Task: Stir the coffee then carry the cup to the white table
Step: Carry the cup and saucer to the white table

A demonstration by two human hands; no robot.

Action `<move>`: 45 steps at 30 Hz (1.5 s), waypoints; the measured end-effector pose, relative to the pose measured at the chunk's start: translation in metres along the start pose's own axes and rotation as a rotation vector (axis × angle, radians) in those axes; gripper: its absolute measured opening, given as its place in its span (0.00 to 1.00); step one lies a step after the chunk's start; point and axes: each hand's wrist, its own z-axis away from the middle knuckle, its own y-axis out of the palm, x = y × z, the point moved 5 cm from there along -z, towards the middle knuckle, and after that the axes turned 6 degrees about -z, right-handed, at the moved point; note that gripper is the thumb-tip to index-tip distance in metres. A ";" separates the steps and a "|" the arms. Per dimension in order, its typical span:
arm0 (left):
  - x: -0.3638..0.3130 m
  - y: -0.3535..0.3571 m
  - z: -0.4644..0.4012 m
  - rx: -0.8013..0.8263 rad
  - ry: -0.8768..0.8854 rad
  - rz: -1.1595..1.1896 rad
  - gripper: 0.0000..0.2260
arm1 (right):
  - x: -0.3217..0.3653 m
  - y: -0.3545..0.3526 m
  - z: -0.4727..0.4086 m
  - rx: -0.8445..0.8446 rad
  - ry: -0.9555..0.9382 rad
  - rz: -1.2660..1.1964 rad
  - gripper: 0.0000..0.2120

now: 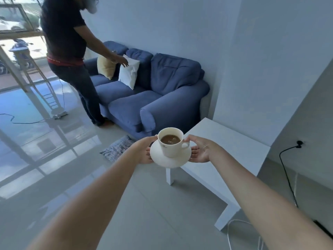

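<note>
One cup (171, 141), one saucer (162, 159), one white table (225, 147), three cushions (128, 73).

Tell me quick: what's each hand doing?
Left hand: holding the saucer under the cup.
Right hand: holding the saucer's other side.

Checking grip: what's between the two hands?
Head view: the saucer with the cup of coffee on it sits between left hand and right hand; nothing else.

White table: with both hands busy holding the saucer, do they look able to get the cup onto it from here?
Probably yes. The left hand and right hand hold the saucer with the cup at the white table's near corner, and the tabletop beside it looks bare.
</note>
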 end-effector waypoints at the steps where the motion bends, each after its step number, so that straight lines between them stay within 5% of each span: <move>1: -0.008 0.010 -0.012 0.013 -0.005 -0.014 0.25 | 0.010 -0.010 -0.008 -0.017 0.002 -0.008 0.28; 16: -0.132 0.168 -0.152 0.214 -0.077 -0.187 0.36 | 0.135 -0.146 -0.082 -0.178 -0.065 -0.244 0.17; 29: -0.203 0.301 -0.263 0.469 -0.134 -0.391 0.30 | 0.199 -0.251 -0.135 -0.385 -0.112 -0.519 0.13; 45: -0.179 0.381 -0.397 0.522 -0.196 -0.395 0.21 | 0.185 -0.332 -0.246 -0.521 -0.104 -0.629 0.07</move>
